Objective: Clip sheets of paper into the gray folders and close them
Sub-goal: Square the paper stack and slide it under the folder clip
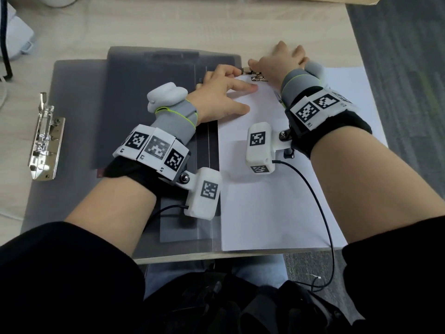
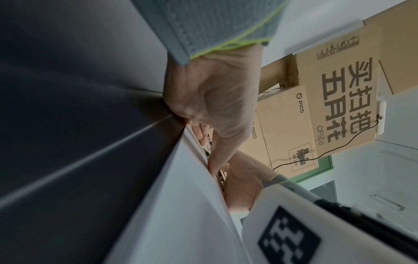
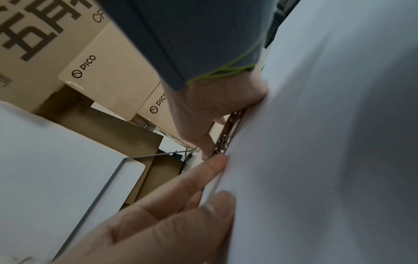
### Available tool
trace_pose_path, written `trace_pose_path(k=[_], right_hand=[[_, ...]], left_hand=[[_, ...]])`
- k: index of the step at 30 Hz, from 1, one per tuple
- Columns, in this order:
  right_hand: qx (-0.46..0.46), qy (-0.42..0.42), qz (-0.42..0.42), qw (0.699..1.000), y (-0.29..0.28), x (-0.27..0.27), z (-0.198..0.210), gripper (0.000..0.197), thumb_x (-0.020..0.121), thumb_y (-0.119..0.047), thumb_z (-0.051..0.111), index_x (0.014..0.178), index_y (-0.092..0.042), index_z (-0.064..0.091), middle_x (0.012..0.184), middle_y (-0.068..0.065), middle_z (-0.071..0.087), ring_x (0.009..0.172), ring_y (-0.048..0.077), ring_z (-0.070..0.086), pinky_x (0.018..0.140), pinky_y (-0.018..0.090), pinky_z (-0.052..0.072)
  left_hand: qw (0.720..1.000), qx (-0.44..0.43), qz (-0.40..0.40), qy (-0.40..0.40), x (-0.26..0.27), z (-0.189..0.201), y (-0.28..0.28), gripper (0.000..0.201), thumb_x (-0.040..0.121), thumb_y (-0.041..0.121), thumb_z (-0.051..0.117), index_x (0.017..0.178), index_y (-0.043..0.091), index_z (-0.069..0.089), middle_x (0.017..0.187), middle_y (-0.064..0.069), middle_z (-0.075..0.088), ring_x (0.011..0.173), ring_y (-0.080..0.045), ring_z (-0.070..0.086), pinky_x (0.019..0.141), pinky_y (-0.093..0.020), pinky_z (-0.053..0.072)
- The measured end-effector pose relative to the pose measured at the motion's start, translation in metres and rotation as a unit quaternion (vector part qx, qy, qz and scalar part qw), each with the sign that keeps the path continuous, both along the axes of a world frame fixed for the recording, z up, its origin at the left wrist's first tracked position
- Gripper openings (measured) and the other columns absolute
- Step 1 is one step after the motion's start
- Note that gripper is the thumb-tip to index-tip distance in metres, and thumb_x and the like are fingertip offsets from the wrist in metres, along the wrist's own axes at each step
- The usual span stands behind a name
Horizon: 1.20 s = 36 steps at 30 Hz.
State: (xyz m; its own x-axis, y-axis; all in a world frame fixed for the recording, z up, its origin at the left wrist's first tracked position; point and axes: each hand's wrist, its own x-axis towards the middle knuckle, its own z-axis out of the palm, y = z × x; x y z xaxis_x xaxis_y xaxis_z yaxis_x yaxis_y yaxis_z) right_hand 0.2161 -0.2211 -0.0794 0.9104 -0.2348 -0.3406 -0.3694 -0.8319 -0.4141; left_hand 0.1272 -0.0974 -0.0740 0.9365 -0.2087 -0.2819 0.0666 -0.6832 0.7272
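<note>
Cardboard boxes (image 2: 291, 125) behind read "PICO" and "CF508". On the desk (image 1: 168, 25), an open gray folder (image 1: 149, 75) holds paper (image 1: 277, 189); left hand (image 1: 221, 92) presses it with straight fingers, right hand (image 1: 277, 61) pinches the clip (image 1: 252, 73).

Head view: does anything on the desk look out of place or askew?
Mostly orderly. One oddity: the open gray folder on the left has its metal clip hanging past its left edge, while another folder lies overlapping it. The paper lies flat and looks undamaged.

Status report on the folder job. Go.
Left hand flat, pressing paper. Right hand working the clip, grip unclear. Folder open. Nothing blocking.
</note>
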Motion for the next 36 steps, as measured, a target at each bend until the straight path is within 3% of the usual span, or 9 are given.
trace_pose_path(k=[6, 11, 17, 21, 26, 29, 33, 36], right_hand=[[-0.012, 0.010, 0.016, 1.000, -0.001, -0.003, 0.002, 0.079, 0.083, -0.052, 0.051, 0.149, -0.024, 0.017, 0.159, 0.008, -0.002, 0.147, 0.032, 0.001, 0.118, 0.047, 0.013], [-0.001, 0.009, 0.015, 1.000, -0.001, -0.010, 0.006, 0.081, 0.086, -0.053, 0.049, 0.150, -0.019, 0.014, 0.160, 0.007, -0.002, 0.148, 0.030, -0.002, 0.118, 0.044, 0.011], [0.057, -0.024, 0.009, 0.998, -0.013, -0.027, 0.016, 0.070, 0.090, -0.050, 0.045, 0.146, -0.012, 0.026, 0.155, 0.009, 0.018, 0.144, 0.030, 0.012, 0.116, 0.040, 0.016], [0.098, -0.044, 0.025, 0.994, -0.034, -0.052, 0.025, 0.063, 0.092, -0.034, 0.047, 0.147, -0.015, 0.024, 0.155, 0.011, 0.018, 0.144, 0.030, 0.011, 0.115, 0.035, 0.015], [0.127, -0.033, 0.037, 0.991, -0.054, -0.088, 0.029, 0.061, 0.089, -0.029, 0.055, 0.144, -0.017, 0.032, 0.149, 0.012, 0.031, 0.140, 0.030, 0.025, 0.112, 0.037, 0.032], [0.112, -0.019, 0.045, 0.992, -0.068, -0.113, 0.031, 0.064, 0.088, -0.033, 0.058, 0.145, -0.016, 0.034, 0.150, 0.009, 0.034, 0.140, 0.030, 0.029, 0.115, 0.039, 0.030], [0.107, -0.025, 0.033, 0.993, -0.095, -0.144, 0.027, 0.062, 0.090, -0.032, 0.056, 0.144, -0.012, 0.035, 0.149, 0.012, 0.035, 0.141, 0.030, 0.026, 0.114, 0.039, 0.029], [0.114, -0.033, 0.017, 0.993, -0.113, -0.165, 0.025, 0.059, 0.089, -0.031, 0.057, 0.141, -0.010, 0.038, 0.146, 0.011, 0.040, 0.137, 0.028, 0.034, 0.112, 0.039, 0.032]], left_hand=[[1.000, 0.016, 0.003, -0.005, -0.001, 0.002, -0.001, 0.045, 0.083, 0.025, 0.064, 0.126, 0.036, 0.056, 0.146, 0.003, 0.029, 0.136, -0.018, 0.021, 0.118, -0.037, 0.015], [0.999, 0.035, 0.002, -0.011, -0.003, 0.004, -0.003, 0.045, 0.083, 0.026, 0.063, 0.126, 0.037, 0.055, 0.147, 0.004, 0.028, 0.137, -0.018, 0.021, 0.116, -0.036, 0.014], [0.995, 0.092, 0.001, -0.035, -0.009, 0.010, -0.008, 0.047, 0.085, 0.027, 0.060, 0.129, 0.039, 0.052, 0.151, 0.006, 0.025, 0.140, -0.017, 0.018, 0.114, -0.038, 0.012], [0.989, 0.144, -0.011, -0.035, -0.018, 0.017, -0.016, 0.051, 0.088, 0.028, 0.056, 0.136, 0.037, 0.044, 0.157, 0.005, 0.018, 0.145, -0.021, 0.013, 0.115, -0.042, 0.012], [0.976, 0.212, -0.051, -0.031, -0.038, 0.034, -0.037, 0.065, 0.081, 0.034, 0.063, 0.140, 0.017, 0.040, 0.156, -0.007, 0.022, 0.144, -0.022, 0.021, 0.109, -0.038, 0.023], [0.973, 0.209, -0.090, -0.029, -0.056, 0.038, -0.056, 0.059, 0.082, 0.028, 0.065, 0.134, 0.008, 0.045, 0.148, -0.015, 0.033, 0.137, -0.024, 0.031, 0.104, -0.037, 0.029], [0.976, 0.181, -0.120, -0.016, -0.075, 0.034, -0.081, 0.062, 0.080, 0.025, 0.067, 0.137, 0.017, 0.044, 0.155, -0.005, 0.025, 0.142, -0.022, 0.026, 0.112, -0.033, 0.025], [0.977, 0.164, -0.132, -0.020, -0.088, 0.030, -0.097, 0.062, 0.080, 0.026, 0.068, 0.137, 0.020, 0.044, 0.157, -0.002, 0.022, 0.143, -0.020, 0.025, 0.113, -0.030, 0.022]])
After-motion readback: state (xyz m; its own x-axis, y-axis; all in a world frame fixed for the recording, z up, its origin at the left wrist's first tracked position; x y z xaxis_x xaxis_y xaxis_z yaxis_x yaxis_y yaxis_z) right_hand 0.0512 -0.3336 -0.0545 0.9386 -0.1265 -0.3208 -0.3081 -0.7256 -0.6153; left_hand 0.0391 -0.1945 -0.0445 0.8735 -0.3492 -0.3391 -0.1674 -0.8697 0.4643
